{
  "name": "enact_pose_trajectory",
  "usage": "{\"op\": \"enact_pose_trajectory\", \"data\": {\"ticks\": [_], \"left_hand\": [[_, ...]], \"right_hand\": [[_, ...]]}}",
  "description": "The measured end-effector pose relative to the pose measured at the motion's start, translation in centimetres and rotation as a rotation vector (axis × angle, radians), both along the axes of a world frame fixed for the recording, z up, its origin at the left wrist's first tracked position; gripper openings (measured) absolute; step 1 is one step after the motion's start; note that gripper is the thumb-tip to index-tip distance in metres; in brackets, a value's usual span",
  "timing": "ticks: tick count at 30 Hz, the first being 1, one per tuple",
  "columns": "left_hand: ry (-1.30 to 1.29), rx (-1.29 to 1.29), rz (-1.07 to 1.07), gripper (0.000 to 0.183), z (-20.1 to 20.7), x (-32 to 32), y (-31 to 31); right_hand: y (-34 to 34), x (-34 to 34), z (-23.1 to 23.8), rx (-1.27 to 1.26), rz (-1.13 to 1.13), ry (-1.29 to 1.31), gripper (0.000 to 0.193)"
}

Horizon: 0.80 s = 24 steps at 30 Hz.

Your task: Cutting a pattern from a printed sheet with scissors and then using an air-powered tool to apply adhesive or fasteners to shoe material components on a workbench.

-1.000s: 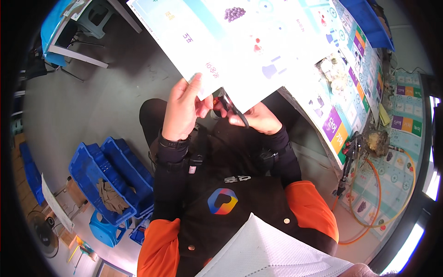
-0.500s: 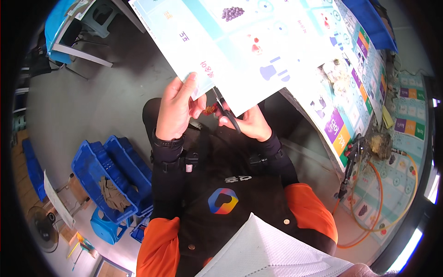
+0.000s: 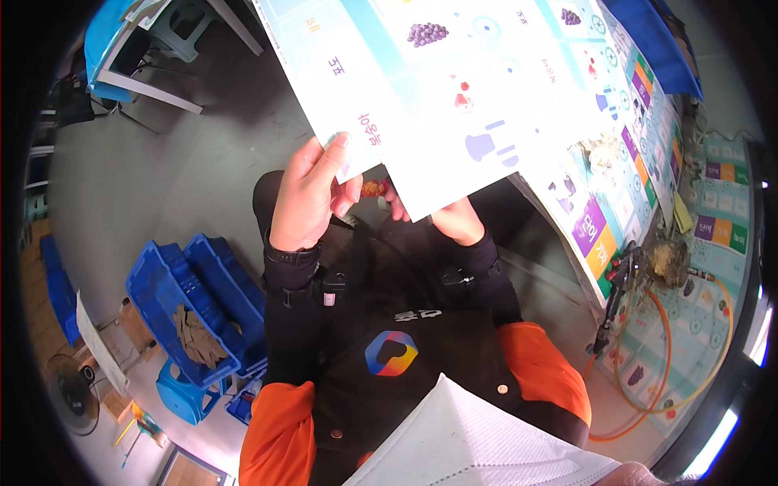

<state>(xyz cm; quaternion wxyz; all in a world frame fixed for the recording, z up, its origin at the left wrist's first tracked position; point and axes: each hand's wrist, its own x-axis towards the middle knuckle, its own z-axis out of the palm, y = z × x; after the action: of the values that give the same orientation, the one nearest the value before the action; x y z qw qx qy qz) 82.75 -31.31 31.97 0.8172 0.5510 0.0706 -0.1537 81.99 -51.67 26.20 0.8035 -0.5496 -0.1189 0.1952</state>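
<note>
A large printed sheet [image 3: 438, 174] with fruit pictures and a pale-blue stripe spans the space before me, bright with glare. A slit from its near edge parts a narrow strip [image 3: 344, 101] on the left from the rest. My left hand [image 3: 304, 190] is closed on the strip's near corner, thumb on top. Under the sheet's near corner is my right hand [image 3: 459, 220], largely covered; some fingertips show beside the slit. The black scissors seen in it half a second ago are now hidden by the sheet. Something red and yellow [image 3: 374, 189] shows between my hands.
More printed sheets cover the table [image 3: 559, 190] at right. A black air gun [image 3: 620, 279] with an orange hose [image 3: 666, 340] hangs by its corner. Blue crates [image 3: 166, 312] and a blue stool [image 3: 185, 393] stand at lower left. A white-legged table [image 3: 150, 93] is at upper left.
The sheet has shifted a little to the right and toward me, turning slightly. It now covers the scissors and more of my right hand. My left hand keeps its hold on the strip.
</note>
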Motion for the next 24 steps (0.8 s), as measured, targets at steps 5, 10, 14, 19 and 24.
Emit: {"op": "enact_pose_trajectory", "data": {"ticks": [5, 10, 14, 19, 24], "left_hand": [[0.000, 0.035, 0.001, 0.029, -0.5, -0.2, -0.2], [-0.015, 0.064, -0.076, 0.029, -0.4, -0.1, 0.0], [-0.015, 0.059, -0.045, 0.029, -0.2, -0.1, -0.1], [0.036, -0.047, -0.038, 0.028, -0.9, -0.1, -0.1], [0.049, -0.038, -0.044, 0.028, -1.2, 0.0, 0.0]], "right_hand": [[-0.1, -1.5, 0.9, -0.035, 0.055, 0.086, 0.026], [0.1, -1.1, 1.1, -0.080, 0.049, 0.113, 0.022], [0.0, -1.1, 0.1, -0.069, 0.058, 0.065, 0.021], [-0.2, -1.9, 0.5, -0.046, 0.030, 0.092, 0.024], [0.2, -2.5, 0.9, 0.008, 0.008, 0.161, 0.022]]}}
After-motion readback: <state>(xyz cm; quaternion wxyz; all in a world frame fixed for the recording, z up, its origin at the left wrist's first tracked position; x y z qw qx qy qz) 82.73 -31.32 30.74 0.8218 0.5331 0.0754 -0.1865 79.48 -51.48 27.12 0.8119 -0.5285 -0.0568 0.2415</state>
